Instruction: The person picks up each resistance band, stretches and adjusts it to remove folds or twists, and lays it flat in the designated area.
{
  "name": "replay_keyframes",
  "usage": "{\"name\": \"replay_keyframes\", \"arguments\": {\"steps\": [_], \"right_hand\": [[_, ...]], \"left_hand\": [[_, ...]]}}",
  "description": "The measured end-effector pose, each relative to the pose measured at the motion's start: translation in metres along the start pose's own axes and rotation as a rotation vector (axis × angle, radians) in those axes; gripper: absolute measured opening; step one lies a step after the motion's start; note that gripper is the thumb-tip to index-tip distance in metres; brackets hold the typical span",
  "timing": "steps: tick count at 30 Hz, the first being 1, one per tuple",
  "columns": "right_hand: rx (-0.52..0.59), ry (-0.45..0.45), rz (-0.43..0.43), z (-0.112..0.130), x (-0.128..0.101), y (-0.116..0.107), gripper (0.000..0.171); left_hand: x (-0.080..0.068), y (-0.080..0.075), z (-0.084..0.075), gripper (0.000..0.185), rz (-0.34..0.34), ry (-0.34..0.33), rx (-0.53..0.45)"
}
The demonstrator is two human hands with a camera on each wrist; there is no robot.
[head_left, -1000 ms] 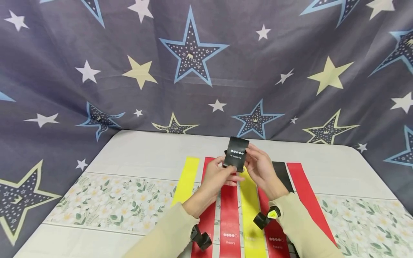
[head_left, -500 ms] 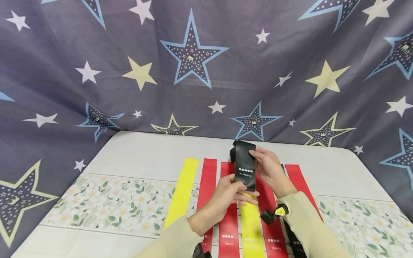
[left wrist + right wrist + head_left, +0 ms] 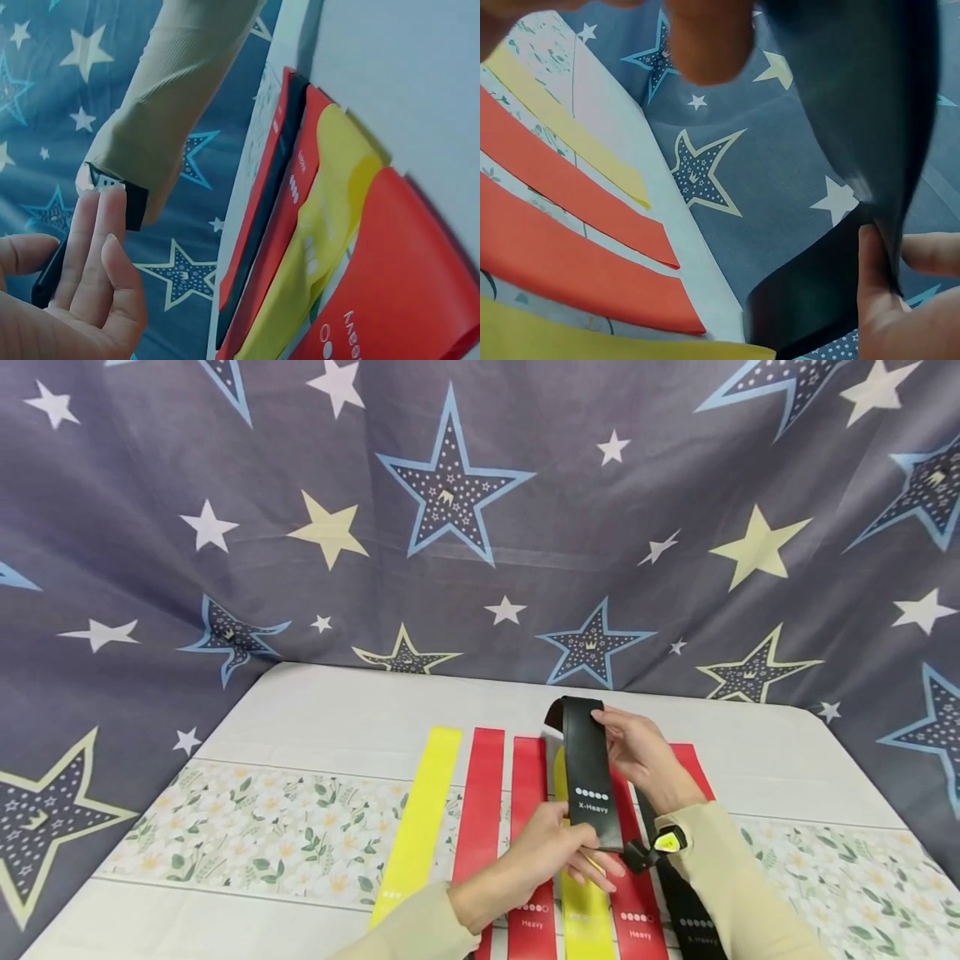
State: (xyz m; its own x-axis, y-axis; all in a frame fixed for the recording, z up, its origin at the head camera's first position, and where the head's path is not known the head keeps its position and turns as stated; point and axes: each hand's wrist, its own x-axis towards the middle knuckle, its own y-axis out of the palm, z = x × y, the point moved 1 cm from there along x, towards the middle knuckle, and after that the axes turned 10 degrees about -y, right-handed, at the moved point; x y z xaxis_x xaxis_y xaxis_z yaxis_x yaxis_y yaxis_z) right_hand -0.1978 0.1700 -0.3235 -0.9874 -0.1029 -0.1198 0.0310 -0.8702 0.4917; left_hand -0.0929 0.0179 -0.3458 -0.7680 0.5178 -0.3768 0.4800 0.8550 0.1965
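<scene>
A black band (image 3: 590,768) marked "X-Heavy" hangs drawn out lengthwise above the table, held by both hands. My right hand (image 3: 611,728) pinches its far looped end. My left hand (image 3: 588,847) pinches its near end between thumb and fingers. In the right wrist view the black band (image 3: 855,112) fills the upper right, with my thumb (image 3: 877,300) pressed on its edge. The left wrist view shows my left fingers (image 3: 90,262) lying along the band's dark edge (image 3: 46,279), with the right sleeve (image 3: 172,97) above.
Several flat bands lie side by side on the white table (image 3: 337,710): yellow (image 3: 420,818), red (image 3: 480,810), red (image 3: 528,777), yellow (image 3: 581,910), red (image 3: 637,918), black (image 3: 686,918), red (image 3: 693,760). A floral runner (image 3: 240,835) crosses the table. Star-print cloth (image 3: 450,527) hangs behind.
The black band went from folded to stretched out. My left hand drew its near end toward me while my right hand kept the far end and shifted slightly right.
</scene>
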Motion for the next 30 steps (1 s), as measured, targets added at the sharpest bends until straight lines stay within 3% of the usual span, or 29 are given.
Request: {"name": "replay_keyframes", "arguments": {"steps": [5,14,22,25,30], "right_hand": [[0.015,0.019,0.007,0.001,0.0,-0.004,0.022],[0.108,0.03,-0.06,0.012,0.004,-0.012,0.021],[0.039,0.057,-0.097,0.019,0.008,-0.027,0.018],[-0.003,0.063,-0.098,0.021,0.01,-0.034,0.036],[0.012,0.048,-0.091,0.024,0.014,-0.05,0.021]], "left_hand": [[-0.001,0.003,0.003,0.034,0.06,-0.025,0.052],[-0.005,0.008,0.004,0.019,0.123,-0.03,0.117],[-0.007,0.017,0.016,0.013,0.175,-0.062,0.131],[-0.007,0.02,0.022,0.011,0.197,-0.077,0.157],[-0.008,0.03,0.031,0.009,0.191,-0.119,0.221]]}}
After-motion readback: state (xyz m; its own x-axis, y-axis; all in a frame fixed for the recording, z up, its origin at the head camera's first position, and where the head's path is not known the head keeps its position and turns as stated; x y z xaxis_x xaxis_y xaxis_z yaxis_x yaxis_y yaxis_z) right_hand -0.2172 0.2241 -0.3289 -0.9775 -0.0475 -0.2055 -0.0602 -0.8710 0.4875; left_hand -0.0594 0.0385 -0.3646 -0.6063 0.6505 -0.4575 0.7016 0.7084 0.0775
